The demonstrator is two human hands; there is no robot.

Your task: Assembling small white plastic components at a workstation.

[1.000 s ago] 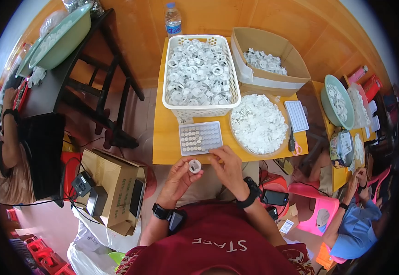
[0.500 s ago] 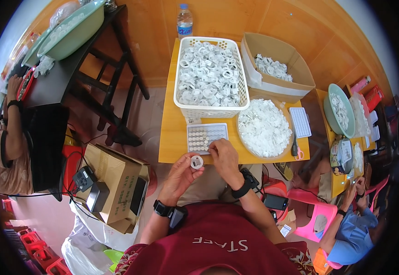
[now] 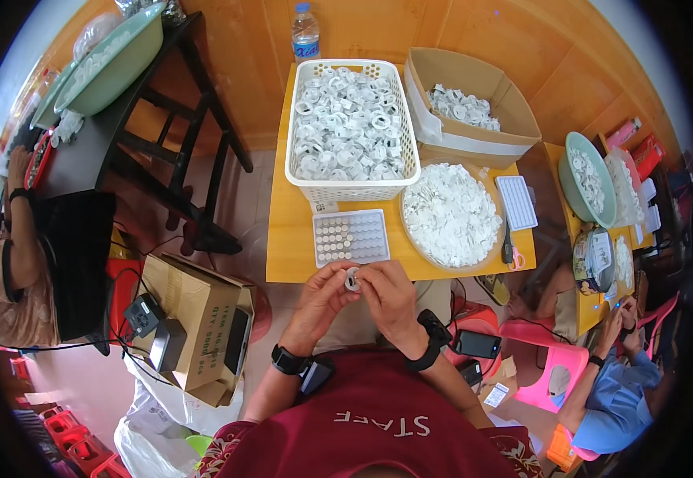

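Just off the table's front edge, my left hand (image 3: pixel 320 303) pinches a round white plastic part (image 3: pixel 352 279) with a dark spot in its middle. My right hand (image 3: pixel 390 299) is closed with its fingertips on the right side of that part. Whether a small piece also sits between those fingertips is hidden. Right beyond the hands lies a white pocketed tray (image 3: pixel 373 229). Silvery button cells (image 3: pixel 333 237) fill its left columns, while the right-hand pockets look bare. Behind it stands a white plastic basket (image 3: pixel 354 191) heaped with similar round white parts (image 3: pixel 350 127).
A clear round bowl (image 3: pixel 407 227) of small white pieces stands right of the tray. Behind it is an open cardboard box (image 3: pixel 514 119). Another pocketed tray (image 3: pixel 517 201), a black-handled tool (image 3: pixel 507 248) and pink scissors (image 3: pixel 519 259) lie rightward. A co-worker (image 3: pixel 613 398) sits at right.
My right hand has moved from the tray toward me, to the round part in my left hand. The left hand has shifted slightly right. The whole view has shifted a little.
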